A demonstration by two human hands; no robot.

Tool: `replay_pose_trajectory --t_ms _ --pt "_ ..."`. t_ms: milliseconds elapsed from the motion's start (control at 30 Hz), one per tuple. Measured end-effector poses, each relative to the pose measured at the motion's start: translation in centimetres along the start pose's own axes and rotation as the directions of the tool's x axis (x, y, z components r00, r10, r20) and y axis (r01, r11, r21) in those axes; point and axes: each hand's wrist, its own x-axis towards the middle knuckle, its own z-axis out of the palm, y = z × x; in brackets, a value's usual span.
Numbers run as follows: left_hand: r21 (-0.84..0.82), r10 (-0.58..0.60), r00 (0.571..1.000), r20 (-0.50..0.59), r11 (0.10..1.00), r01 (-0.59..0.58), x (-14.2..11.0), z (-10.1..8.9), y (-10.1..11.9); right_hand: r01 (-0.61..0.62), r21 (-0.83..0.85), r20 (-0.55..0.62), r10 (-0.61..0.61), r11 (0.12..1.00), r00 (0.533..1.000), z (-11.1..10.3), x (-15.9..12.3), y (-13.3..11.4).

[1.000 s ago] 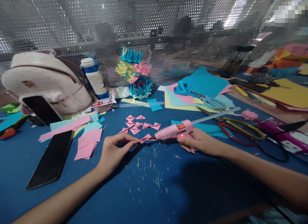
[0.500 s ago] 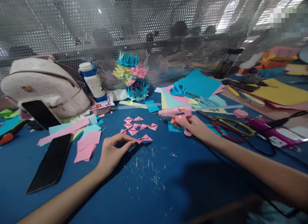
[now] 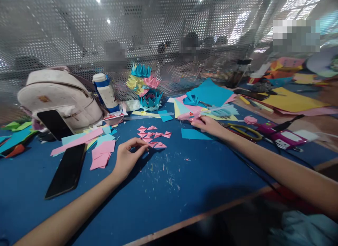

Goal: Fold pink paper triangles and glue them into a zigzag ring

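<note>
My left hand (image 3: 130, 156) pinches one end of a folded pink paper piece (image 3: 159, 145) low over the blue table, thumb and forefinger together. Just beyond it lie several similar pink folded pieces (image 3: 149, 134) in a loose cluster. On the right, my right hand (image 3: 208, 126) is closed at the rear of a pink glue gun (image 3: 188, 115), which is tipped over by the coloured sheets; the fingers partly hide its handle. A blue paper strip (image 3: 195, 134) lies under that wrist.
Scissors (image 3: 245, 130) and a purple power strip (image 3: 281, 135) lie right of my forearm. A phone (image 3: 67, 170), pink paper squares (image 3: 101, 156), a backpack (image 3: 60, 94) and a bottle (image 3: 104, 92) are leftward. Paper flowers (image 3: 150, 99) stand against the perforated metal screen (image 3: 158, 13).
My right hand has tipped the glue gun from upright onto its side, moving it slightly farther away. The left hand keeps its pinch. The view has shifted to the right.
</note>
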Motion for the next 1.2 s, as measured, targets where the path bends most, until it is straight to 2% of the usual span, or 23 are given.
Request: replay_pose_trajectory --t_ms 67,267,433,567,633,667,733,800,833,900,933,1000,1100,1200 --pt "-0.001 0.000 1.000 -0.007 1.000 0.000 0.0 0.0 -0.1 -0.018 -0.016 0.012 0.018 1.000 1.000 -0.6 -0.6 0.1" --pt "-0.025 0.007 1.000 -0.006 1.000 -0.007 0.0 0.1 -0.2 0.046 -0.014 0.050 -0.046 0.999 0.998 -1.8 -2.3 0.2" --pt "-0.032 0.008 1.000 -0.009 0.999 -0.009 -0.1 0.0 -0.3 0.062 -0.123 0.009 -0.061 0.991 0.998 -2.6 -3.2 0.0" --pt "-0.034 0.004 1.000 -0.020 0.999 -0.004 -0.1 -0.1 -0.3 -0.014 -0.395 -0.042 -0.002 0.919 0.999 -4.2 -5.7 -2.6" --pt "-0.039 -0.002 1.000 -0.023 0.999 0.001 -0.1 -0.1 -0.4 -0.036 -0.445 -0.080 0.001 0.895 0.997 -4.5 -7.2 -4.8" --pt "-0.044 -0.006 1.000 -0.023 0.999 0.005 -0.1 -0.1 -0.4 -0.005 -0.432 -0.050 -0.019 0.902 0.999 -4.3 -7.7 -6.1" --pt "-0.054 -0.016 1.000 -0.024 0.998 0.015 0.0 -0.1 -0.4 0.174 -0.322 0.153 -0.130 0.931 0.980 -3.3 -7.9 -8.4" --pt "-0.065 -0.028 0.999 -0.028 0.998 0.026 0.0 -0.1 -0.3 0.320 -0.110 0.368 -0.260 0.941 0.893 -1.5 -7.0 -10.1" --pt "-0.070 -0.034 0.999 -0.031 0.997 0.031 0.0 -0.1 -0.3 0.341 -0.048 0.389 -0.296 0.939 0.872 -0.5 -6.2 -10.7" --pt "-0.079 -0.045 0.998 -0.039 0.996 0.042 -0.1 -0.2 -0.3 0.368 -0.012 0.301 -0.348 0.930 0.888 1.5 -4.3 -11.2" --pt "-0.083 -0.050 0.998 -0.043 0.995 0.047 -0.1 -0.2 -0.3 0.374 0.009 0.293 -0.360 0.928 0.886 2.4 -3.3 -11.3" --pt "-0.090 -0.059 0.997 -0.049 0.994 0.055 -0.1 -0.3 -0.3 0.337 0.065 0.333 -0.339 0.939 0.880 3.8 -1.7 -11.4" --pt "-0.095 -0.071 0.996 -0.049 0.993 0.066 -0.1 -0.3 -0.4 0.311 0.102 0.362 -0.326 0.945 0.873 5.1 -0.5 -11.5" --pt "-0.099 -0.082 0.996 -0.046 0.992 0.077 -0.1 -0.2 -0.5 0.333 0.112 0.375 -0.350 0.936 0.858 5.9 -0.4 -11.6"
